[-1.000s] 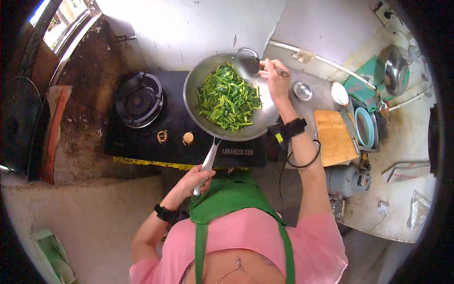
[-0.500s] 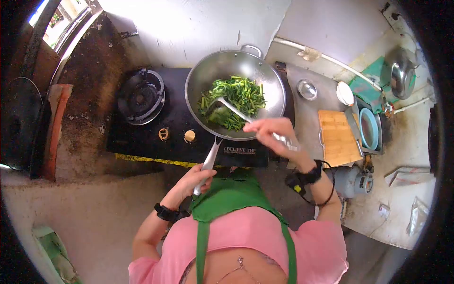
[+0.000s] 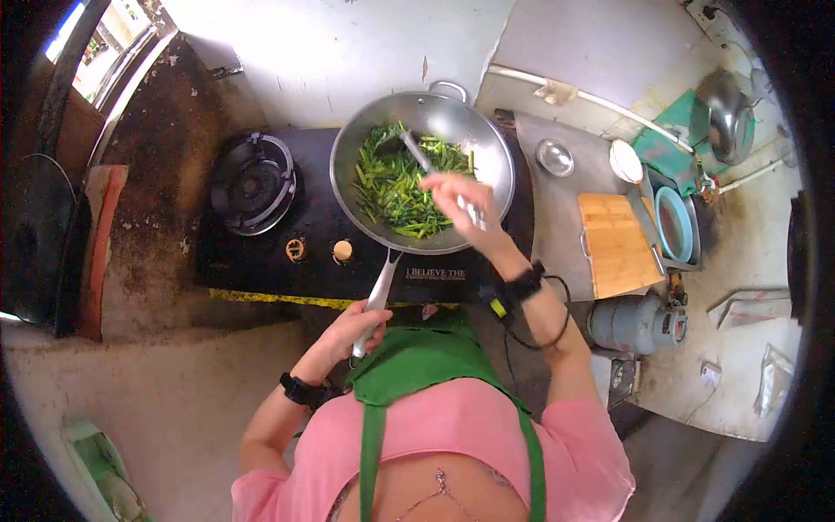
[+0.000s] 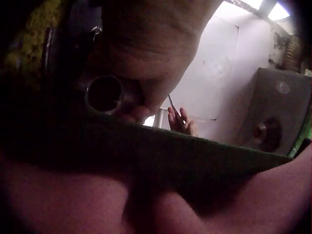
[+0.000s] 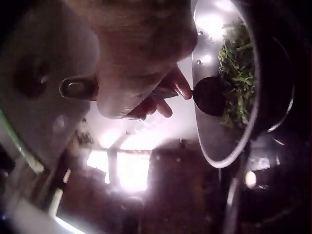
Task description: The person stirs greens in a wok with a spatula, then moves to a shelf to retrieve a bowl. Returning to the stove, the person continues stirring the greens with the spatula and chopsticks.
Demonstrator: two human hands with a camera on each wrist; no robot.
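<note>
A large steel wok on the stove holds chopped leafy greens, also seen in the right wrist view. My left hand grips the wok's long handle; in the left wrist view that hand is dark and near. Over the wok's right half, my right hand holds a spatula by its handle, the head lying among the greens toward the back left. The right wrist view shows the hand around the handle, and the dark spatula head against the greens.
An unused burner is left of the wok. To the right are a small metal bowl, a white bowl, a cutting board, a knife and a blue basin. A gas cylinder stands below.
My right hand came from the wok's far right edge down to its near right, then moved up and left with the spatula. The greens have shifted and spread. My left hand keeps its grip.
</note>
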